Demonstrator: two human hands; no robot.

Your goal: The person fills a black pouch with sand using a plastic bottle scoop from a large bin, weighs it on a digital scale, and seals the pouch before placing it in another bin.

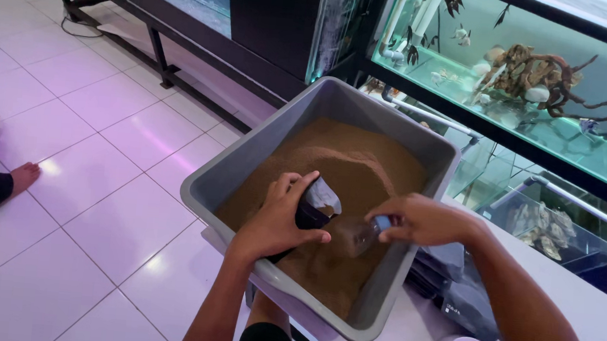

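head view, close, looking steeply down

Grey rectangular plastic tub (246, 160) resting on a white counter edge, filled with fine brown granules (362, 172), dark scoop (315, 207) tilted mouth-up in the left hand's grasp above the granules, small clear bottle (365, 234) lying angled just beside the scoop, neck in the right hand's fingers

tub (246, 160): matt grey plastic | fill (362, 165): brown, fine, grainy | scoop (317, 201): dark glossy plastic | bottle (365, 233): clear plastic | floor (84, 173): glossy tile
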